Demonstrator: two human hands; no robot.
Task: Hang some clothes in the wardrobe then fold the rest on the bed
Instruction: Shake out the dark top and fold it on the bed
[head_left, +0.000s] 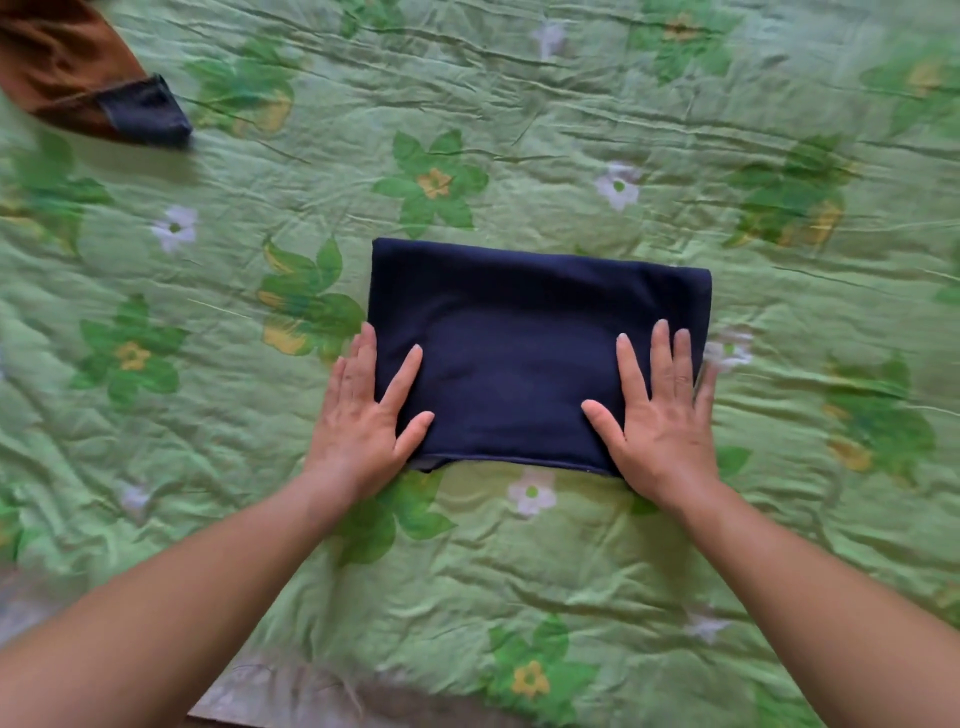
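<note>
A dark navy garment lies folded into a neat rectangle in the middle of the bed, which has a green floral cover. My left hand lies flat on the garment's near left corner, fingers straight and spread, partly on the cover. My right hand lies flat on the near right corner, fingers straight. Neither hand grips the cloth.
A brown garment with a dark grey cuff lies at the far left corner of the bed. The bed's near edge and a strip of floor show at the bottom left.
</note>
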